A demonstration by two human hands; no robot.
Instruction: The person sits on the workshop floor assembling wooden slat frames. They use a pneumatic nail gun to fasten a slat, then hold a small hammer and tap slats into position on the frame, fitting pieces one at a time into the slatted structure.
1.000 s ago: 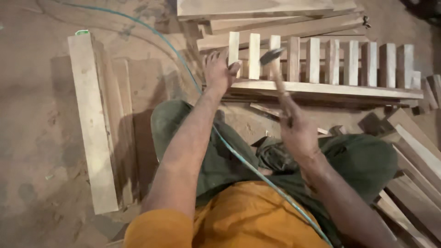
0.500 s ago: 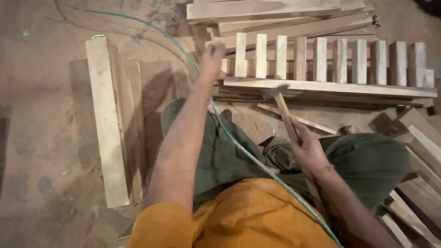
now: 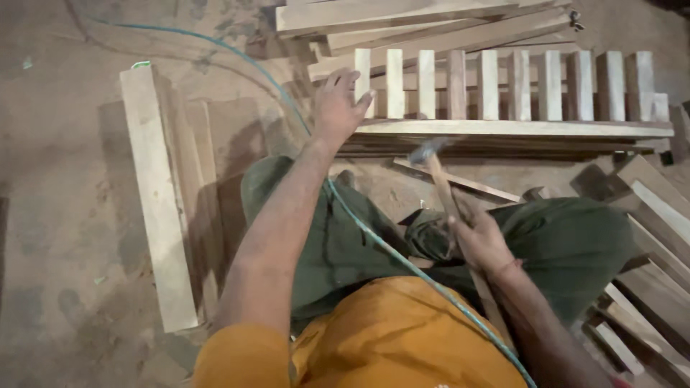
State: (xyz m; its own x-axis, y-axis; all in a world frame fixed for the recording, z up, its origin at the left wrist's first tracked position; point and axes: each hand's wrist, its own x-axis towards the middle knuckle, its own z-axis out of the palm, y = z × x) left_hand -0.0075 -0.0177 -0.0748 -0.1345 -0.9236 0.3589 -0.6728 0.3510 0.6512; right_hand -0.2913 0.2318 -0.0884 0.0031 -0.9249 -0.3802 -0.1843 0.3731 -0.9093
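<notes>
Dusty floor (image 3: 65, 215) surrounds; left hand (image 3: 338, 108) spread at slat frame (image 3: 503, 97) edge, right hand (image 3: 481, 241) clamps hammer (image 3: 438, 176).

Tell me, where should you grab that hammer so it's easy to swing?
Probably low on the wooden handle, where the right hand already wraps the hammer. The metal head points up and away toward the slatted wooden frame, so the heavy end is far from the grip. Come from the handle's near, lower end, fingers curled around the narrow shaft.

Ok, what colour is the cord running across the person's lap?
The cord is teal-green, seen in the head view.
</notes>
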